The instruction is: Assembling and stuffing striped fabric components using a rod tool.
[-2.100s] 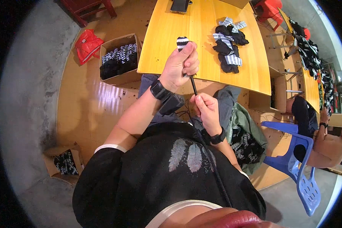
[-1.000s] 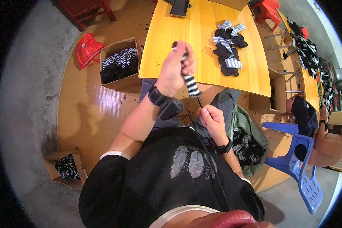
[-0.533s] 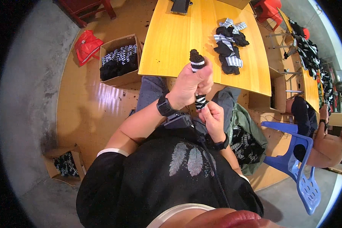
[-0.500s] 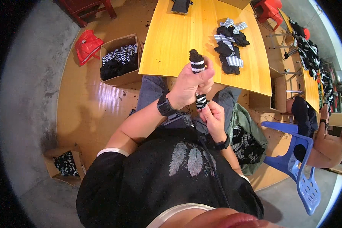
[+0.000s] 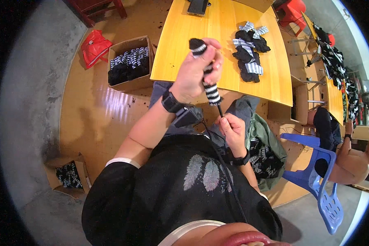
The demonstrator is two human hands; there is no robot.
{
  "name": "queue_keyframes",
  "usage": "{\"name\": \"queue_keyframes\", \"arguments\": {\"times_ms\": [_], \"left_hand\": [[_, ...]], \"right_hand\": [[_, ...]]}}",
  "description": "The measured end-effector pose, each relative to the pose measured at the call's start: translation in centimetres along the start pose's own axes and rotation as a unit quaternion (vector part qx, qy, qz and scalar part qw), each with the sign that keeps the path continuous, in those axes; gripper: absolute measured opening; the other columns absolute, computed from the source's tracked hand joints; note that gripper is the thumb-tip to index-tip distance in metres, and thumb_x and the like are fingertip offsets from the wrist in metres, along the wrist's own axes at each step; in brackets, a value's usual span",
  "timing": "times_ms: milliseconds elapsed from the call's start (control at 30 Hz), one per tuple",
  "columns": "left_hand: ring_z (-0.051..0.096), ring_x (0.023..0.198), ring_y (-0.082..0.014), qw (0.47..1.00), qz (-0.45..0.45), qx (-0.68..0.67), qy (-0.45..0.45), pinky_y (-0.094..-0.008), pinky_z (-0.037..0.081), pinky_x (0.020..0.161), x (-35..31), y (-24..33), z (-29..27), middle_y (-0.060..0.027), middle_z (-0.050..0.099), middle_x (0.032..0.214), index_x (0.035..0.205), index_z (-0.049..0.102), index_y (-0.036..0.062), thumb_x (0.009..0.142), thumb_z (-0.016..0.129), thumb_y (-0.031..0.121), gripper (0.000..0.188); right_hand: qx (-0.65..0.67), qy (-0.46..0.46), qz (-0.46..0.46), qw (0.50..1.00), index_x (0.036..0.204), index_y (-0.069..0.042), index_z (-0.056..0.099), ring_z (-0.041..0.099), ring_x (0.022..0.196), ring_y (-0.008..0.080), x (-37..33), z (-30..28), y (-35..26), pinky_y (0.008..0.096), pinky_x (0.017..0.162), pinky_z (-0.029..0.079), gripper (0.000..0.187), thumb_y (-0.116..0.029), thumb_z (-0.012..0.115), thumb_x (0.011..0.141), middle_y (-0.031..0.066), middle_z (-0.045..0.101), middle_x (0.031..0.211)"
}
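A black-and-white striped knitted tube (image 5: 211, 94) runs through my left hand (image 5: 196, 74), whose fingers are wrapped round its middle over the table's near edge. Its dark tip sticks out above my thumb, and the striped lower end hangs below my fist. From that lower end comes a thin dark rod (image 5: 220, 110). My right hand (image 5: 233, 130) pinches the rod's lower part between thumb and fingers, in front of my lap. How far the rod reaches inside the tube is hidden.
Black knitted pieces with grey-striped bands (image 5: 250, 53) lie on the wooden table (image 5: 184, 53), with a phone (image 5: 197, 7) at its far edge. A carton (image 5: 129, 84) of striped knitwear stands left, a green sack (image 5: 270, 135) right. Beyond are a blue chair (image 5: 315, 176) and another person (image 5: 352, 160).
My left hand has moved up and left with the knitted tube. My right hand has shifted slightly down, away from the tube's lower end, and a length of dark rod now shows between them.
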State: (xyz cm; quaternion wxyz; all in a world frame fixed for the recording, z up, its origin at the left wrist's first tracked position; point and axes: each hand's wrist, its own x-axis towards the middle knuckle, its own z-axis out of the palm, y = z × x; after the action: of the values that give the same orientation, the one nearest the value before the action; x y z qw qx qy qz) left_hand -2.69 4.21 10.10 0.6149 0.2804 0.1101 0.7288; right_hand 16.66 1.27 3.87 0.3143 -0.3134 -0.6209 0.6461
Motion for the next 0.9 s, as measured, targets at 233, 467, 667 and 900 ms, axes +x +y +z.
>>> {"name": "queue_keyframes", "arguments": {"times_ms": [233,467,667,900], "left_hand": [[0.027,0.040,-0.0065,0.999,-0.034,-0.007,0.012,-0.0193,0.024,0.038,-1.0,-0.9,0.8,-0.0016,0.039,0.060,0.097,0.045,0.0087,0.086,0.047,0.028,0.022],[0.023,0.041,-0.0045,0.995,-0.099,0.018,0.002,-0.0176,0.021,0.039,-1.8,-3.0,1.0,0.0018,0.036,0.056,0.100,0.046,0.0075,0.086,0.047,0.030,0.026],[0.025,0.042,-0.0049,0.995,-0.096,-0.001,-0.008,-0.0181,0.021,0.039,-1.9,-3.2,0.4,0.0008,0.037,0.059,0.099,0.046,0.0068,0.086,0.047,0.029,0.025],[0.043,0.048,-0.0120,0.998,-0.048,0.009,0.033,-0.0223,0.036,0.045,-1.1,-2.0,-0.8,-0.0029,0.044,0.066,0.093,0.047,0.0053,0.085,0.051,0.020,0.017]], "right_hand": [[0.015,0.002,-0.035,0.999,0.074,0.001,0.058,0.038,0.047,0.0025,0.5,0.3,0.2,0.0175,0.042,0.028,0.020,-0.015,0.051,0.085,-0.0033,0.047,0.054],[0.081,0.007,-0.008,0.997,0.073,0.001,0.055,0.035,0.047,0.0021,0.9,0.9,-0.1,0.0168,0.043,0.027,0.022,-0.015,0.049,0.086,-0.0038,0.044,0.055],[0.115,0.002,-0.001,0.993,0.074,0.001,0.053,0.034,0.047,0.0017,1.0,1.1,0.1,0.0168,0.042,0.025,0.023,-0.017,0.048,0.087,-0.0042,0.042,0.054],[-0.031,0.016,-0.029,0.999,0.075,0.001,0.057,0.037,0.049,0.0023,1.8,0.4,-0.4,0.0174,0.045,0.030,0.018,-0.013,0.051,0.085,-0.0040,0.045,0.055]]}}
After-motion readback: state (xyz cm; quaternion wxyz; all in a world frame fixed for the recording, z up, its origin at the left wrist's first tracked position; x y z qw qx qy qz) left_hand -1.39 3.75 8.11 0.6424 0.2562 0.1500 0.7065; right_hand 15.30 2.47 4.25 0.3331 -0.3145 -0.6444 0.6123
